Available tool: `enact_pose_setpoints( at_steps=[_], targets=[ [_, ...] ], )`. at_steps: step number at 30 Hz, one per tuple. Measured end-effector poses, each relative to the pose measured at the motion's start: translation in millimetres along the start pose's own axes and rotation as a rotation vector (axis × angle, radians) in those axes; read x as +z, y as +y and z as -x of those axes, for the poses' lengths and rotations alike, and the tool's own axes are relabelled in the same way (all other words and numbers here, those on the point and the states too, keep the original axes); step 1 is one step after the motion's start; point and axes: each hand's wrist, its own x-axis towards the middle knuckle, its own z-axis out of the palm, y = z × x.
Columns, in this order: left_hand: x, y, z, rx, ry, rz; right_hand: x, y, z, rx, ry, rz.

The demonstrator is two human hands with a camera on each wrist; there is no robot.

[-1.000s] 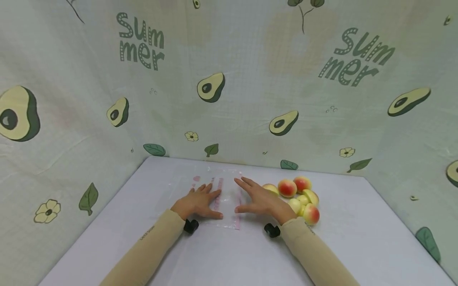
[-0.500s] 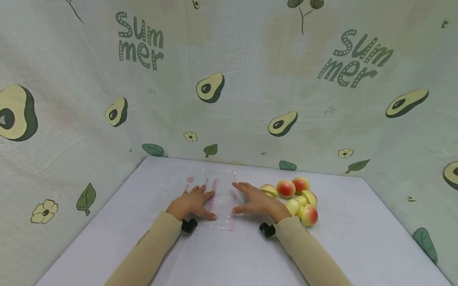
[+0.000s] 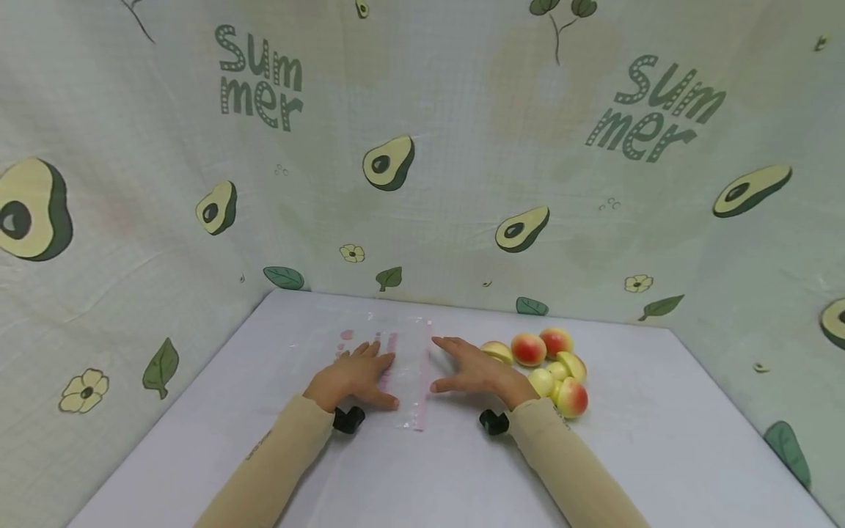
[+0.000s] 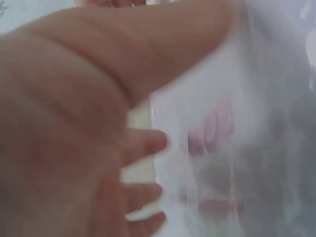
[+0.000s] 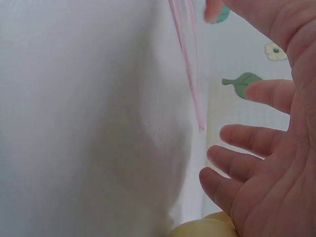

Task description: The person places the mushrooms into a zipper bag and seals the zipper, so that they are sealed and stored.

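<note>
A clear plastic zip bag (image 3: 411, 359) with pink printing and a pink zip edge (image 3: 425, 374) lies flat on the white table. My left hand (image 3: 350, 379) rests on the bag with its fingers and thumb spread; in the left wrist view the print (image 4: 217, 123) shows blurred beyond the fingertips. Just right of the zip edge, my right hand (image 3: 478, 372) hovers with spread fingers and holds nothing. In the right wrist view, the pink zip edge (image 5: 190, 74) is apart from the right hand (image 5: 261, 148).
Right behind my right hand sits a cluster of peach-like fruit pieces, some with red skin (image 3: 528, 348) and some showing pale yellow (image 3: 541, 382). Patterned cloth (image 3: 455, 161) walls in the white table (image 3: 660, 425) at the back and sides.
The zip bag has slid left under my left hand, widening the gap between its pink edge and my right hand. The right hand has barely moved.
</note>
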Motion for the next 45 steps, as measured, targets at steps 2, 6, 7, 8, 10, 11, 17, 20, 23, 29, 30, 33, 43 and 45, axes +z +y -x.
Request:
enact_pose_setpoints(
  at_steps=[2,6,7,8,10,11,17,20,23,29,30,33,43,45],
  targets=[
    [2.3,1.2,-2.7,0.06,0.03,0.012,0.7,-0.2,0.3,-0.002,-0.003,-0.003],
    [8.6,5.1,-9.7,0.159,0.056,0.042,2.0,-1.2,-0.5,-0.012,-0.009,-0.004],
    [10.3,6.0,-11.0,0.166,0.05,0.037,2.3,-1.4,-0.6,-0.016,-0.008,-0.006],
    [11.8,6.9,-11.6,0.161,0.037,0.039,2.6,-1.6,-0.8,-0.02,-0.005,-0.007],
    [14.0,8.3,-11.9,0.134,0.015,0.022,2.9,-2.4,-0.8,-0.02,-0.007,-0.001],
    [15.1,8.6,-11.6,0.113,0.001,0.005,3.2,-2.8,-0.7,-0.02,-0.008,0.0],
    [18.1,8.3,-7.8,0.018,-0.053,-0.013,4.0,-6.3,0.3,-0.002,-0.029,0.008],
    [18.2,8.1,-7.0,0.02,-0.05,-0.013,4.4,-7.1,0.3,0.006,-0.036,0.022],
    [17.5,8.6,-5.8,0.028,-0.049,-0.023,5.6,-7.1,-0.1,0.008,-0.043,0.041],
    [14.8,10.7,-3.3,0.034,-0.05,-0.048,11.0,-5.0,-1.4,0.007,-0.048,0.056],
    [14.5,10.9,-3.0,0.034,-0.05,-0.053,11.9,-4.9,-1.6,0.008,-0.05,0.054],
    [13.5,12.3,-2.8,0.032,-0.051,-0.065,14.4,-3.6,-3.1,0.018,-0.06,0.051],
    [13.6,11.2,-2.6,0.038,-0.035,-0.071,17.4,-7.3,-7.1,0.009,-0.068,0.054],
    [14.0,10.9,-2.3,0.037,-0.038,-0.069,17.8,-7.8,-7.7,0.003,-0.068,0.053]
  ],
)
